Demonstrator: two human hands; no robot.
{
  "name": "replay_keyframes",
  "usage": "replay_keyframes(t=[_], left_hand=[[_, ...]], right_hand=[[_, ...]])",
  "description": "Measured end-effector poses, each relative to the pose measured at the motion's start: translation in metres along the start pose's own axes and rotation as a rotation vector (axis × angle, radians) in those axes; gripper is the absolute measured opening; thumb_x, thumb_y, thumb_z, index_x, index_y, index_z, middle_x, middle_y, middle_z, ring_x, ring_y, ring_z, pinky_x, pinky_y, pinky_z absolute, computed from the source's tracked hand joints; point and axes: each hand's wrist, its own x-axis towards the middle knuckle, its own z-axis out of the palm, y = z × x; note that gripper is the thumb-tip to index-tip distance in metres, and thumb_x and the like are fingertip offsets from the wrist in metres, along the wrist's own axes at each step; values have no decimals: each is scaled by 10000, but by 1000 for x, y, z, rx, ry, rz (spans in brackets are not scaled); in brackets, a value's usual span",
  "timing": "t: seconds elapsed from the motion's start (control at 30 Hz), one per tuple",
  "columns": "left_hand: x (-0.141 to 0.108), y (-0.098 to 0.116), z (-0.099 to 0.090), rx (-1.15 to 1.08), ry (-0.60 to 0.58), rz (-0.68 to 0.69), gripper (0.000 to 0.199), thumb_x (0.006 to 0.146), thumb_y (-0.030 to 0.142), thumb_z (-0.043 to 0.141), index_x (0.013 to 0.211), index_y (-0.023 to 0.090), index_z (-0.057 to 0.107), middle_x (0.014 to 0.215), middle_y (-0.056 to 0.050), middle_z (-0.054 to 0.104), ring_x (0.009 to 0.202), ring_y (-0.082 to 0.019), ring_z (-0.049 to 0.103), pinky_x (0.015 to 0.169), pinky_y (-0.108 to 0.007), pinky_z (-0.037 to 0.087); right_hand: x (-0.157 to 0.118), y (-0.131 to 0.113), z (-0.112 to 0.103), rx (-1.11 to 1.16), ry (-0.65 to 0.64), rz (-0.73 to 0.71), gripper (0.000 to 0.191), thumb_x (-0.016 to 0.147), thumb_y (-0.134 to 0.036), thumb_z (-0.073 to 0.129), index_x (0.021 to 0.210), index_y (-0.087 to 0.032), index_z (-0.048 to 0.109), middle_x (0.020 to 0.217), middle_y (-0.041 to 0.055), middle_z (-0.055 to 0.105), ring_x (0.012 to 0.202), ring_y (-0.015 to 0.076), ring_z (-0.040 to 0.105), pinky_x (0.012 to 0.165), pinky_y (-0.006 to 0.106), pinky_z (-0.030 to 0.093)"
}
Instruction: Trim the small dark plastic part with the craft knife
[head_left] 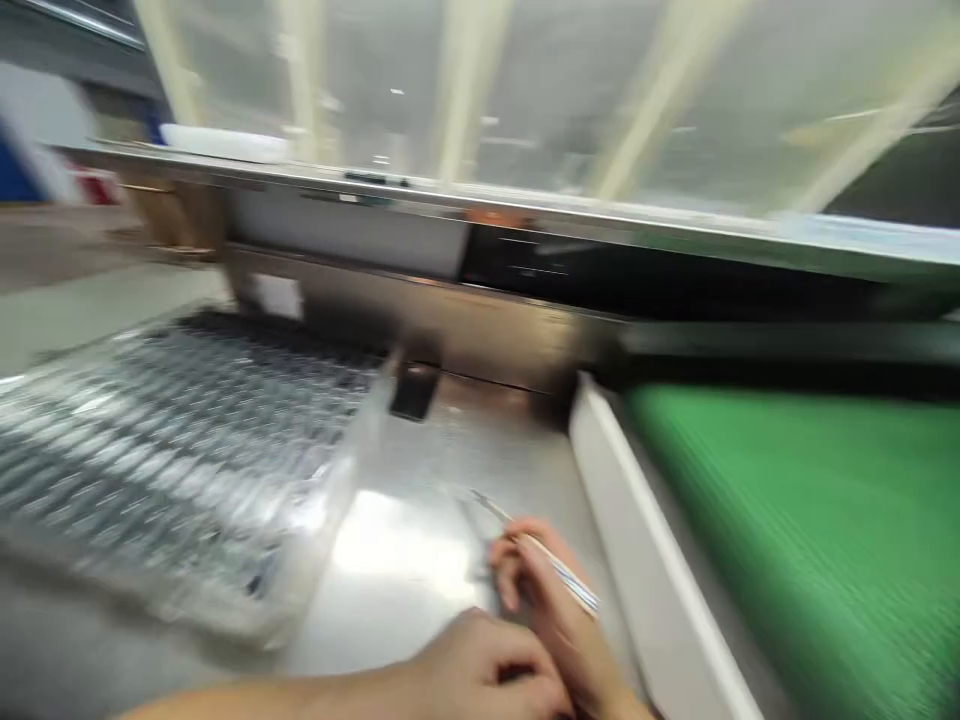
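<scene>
Tweezers in my right hand, low over the steel worktop

My right hand (551,600) pinches thin tweezers (540,555) pen-fashion, tips angled at the worktop (397,560) for fine control; my left hand (480,670) curls beside it, its grip unclear through blur; a clear tray (172,450) lies left, a green belt (810,520) right.

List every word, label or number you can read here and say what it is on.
None can be read: the frame is motion-blurred.
Clear tray: only rows of small parts, no text visible.
Dark panel: faint marks, too blurred.
Thin tool in the right hand: stripes, no lettering.
</scene>
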Motion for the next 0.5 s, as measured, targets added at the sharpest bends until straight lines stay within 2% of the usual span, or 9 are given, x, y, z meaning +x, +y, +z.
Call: replay_keyframes(t=[0.1,0.2,0.3,0.4,0.5], left_hand=[[5,-5,-1,108,-5,53,343,1024,418,551,878,143,695,645,-9,576,583,-134,512,561,-228,369],[3,-9,-7,315,-46,290,334,1070,369,490,915,152,692,735,-48,664,658,-159,597,629,-234,426],[-1,-10,-8,515,-66,519,293,1094,288,454,965,176,692,748,-41,682,653,-159,630,626,-225,449],[-4,-11,-6,581,45,644,267,1112,272,465,1017,208,706,739,-16,671,635,-147,642,626,-209,471],[-6,-4,-3,544,178,620,236,1122,313,510,1068,232,726,795,-29,677,683,-163,657,672,-216,508]], right_hand=[[10,-3,6,65,-4,-66,407,1060,-574,725,1099,-187,604,874,74,669,529,157,523,519,233,377],[15,-2,6,98,16,-102,378,1065,-535,684,1098,-174,578,878,79,687,501,141,511,493,212,377],[14,-3,8,122,24,-120,375,1041,-522,674,1092,-169,558,855,75,694,476,134,500,463,198,357],[16,-4,9,123,30,-124,390,1010,-532,674,1081,-168,555,837,71,698,463,130,497,445,189,324],[23,-3,9,127,62,-129,442,969,-582,684,1073,-173,554,805,56,691,452,129,486,436,190,327]])
